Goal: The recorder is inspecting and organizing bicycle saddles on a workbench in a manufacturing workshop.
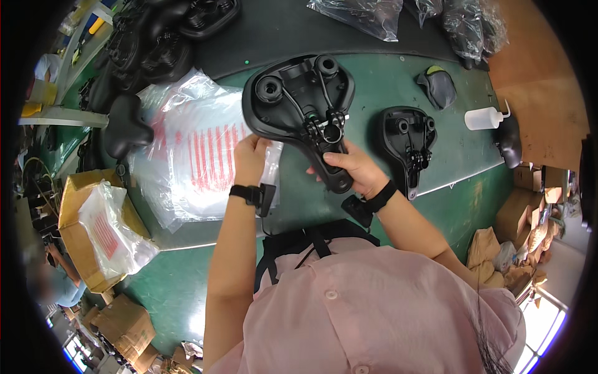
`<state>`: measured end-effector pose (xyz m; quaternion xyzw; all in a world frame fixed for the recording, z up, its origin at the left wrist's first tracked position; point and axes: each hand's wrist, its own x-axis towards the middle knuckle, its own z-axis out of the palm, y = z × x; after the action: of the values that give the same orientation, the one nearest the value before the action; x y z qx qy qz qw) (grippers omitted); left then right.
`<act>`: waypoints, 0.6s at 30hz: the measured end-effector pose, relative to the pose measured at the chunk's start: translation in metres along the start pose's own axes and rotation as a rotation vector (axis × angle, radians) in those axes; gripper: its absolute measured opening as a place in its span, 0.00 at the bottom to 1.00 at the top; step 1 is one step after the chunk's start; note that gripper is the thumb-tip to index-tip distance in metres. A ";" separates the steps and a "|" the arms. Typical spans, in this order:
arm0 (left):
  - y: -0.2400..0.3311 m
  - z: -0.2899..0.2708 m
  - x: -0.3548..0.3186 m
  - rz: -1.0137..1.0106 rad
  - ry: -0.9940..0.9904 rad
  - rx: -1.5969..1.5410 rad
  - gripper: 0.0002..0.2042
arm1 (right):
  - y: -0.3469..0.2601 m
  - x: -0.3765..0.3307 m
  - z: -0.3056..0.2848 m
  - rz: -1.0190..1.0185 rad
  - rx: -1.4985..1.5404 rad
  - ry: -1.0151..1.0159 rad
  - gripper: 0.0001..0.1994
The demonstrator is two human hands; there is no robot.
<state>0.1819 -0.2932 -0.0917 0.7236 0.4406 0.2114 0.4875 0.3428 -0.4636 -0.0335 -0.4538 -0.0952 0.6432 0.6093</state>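
Observation:
My right hand [357,169] grips the narrow nose of a black bicycle saddle [298,93], held underside up so its springs, rails and clamp show. Under the saddle's left edge, my left hand [250,159] is closed on the edge of a clear plastic bag [272,163]; its fingertips are partly hidden. That bag lies at the right side of a stack of clear bags with red print [208,149] on the green table. A second black saddle [408,146] rests underside up to the right of my right hand.
More black saddles [165,53] are piled at the back left. A white squeeze bottle [484,118] and a small dark pouch-like object [437,87] are on the right. Bagged items [467,28] stand at the back right. An open carton [78,215] with bags is at the left.

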 end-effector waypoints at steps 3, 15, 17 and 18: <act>-0.006 0.001 -0.016 -0.168 -0.157 -0.305 0.09 | 0.011 0.017 0.016 0.059 0.097 -0.064 0.24; -0.031 -0.084 -0.034 -0.368 0.038 -0.532 0.12 | 0.067 0.085 0.008 0.103 -0.094 0.174 0.27; -0.044 -0.117 -0.039 -0.382 0.080 -0.845 0.07 | 0.068 0.084 -0.002 0.099 -0.155 0.191 0.31; -0.048 -0.136 -0.042 -0.344 0.111 -0.971 0.05 | 0.065 0.084 -0.001 0.098 -0.159 0.182 0.31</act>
<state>0.0390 -0.2514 -0.0702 0.3188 0.4295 0.3463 0.7707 0.3114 -0.4070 -0.1171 -0.5613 -0.0678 0.6187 0.5455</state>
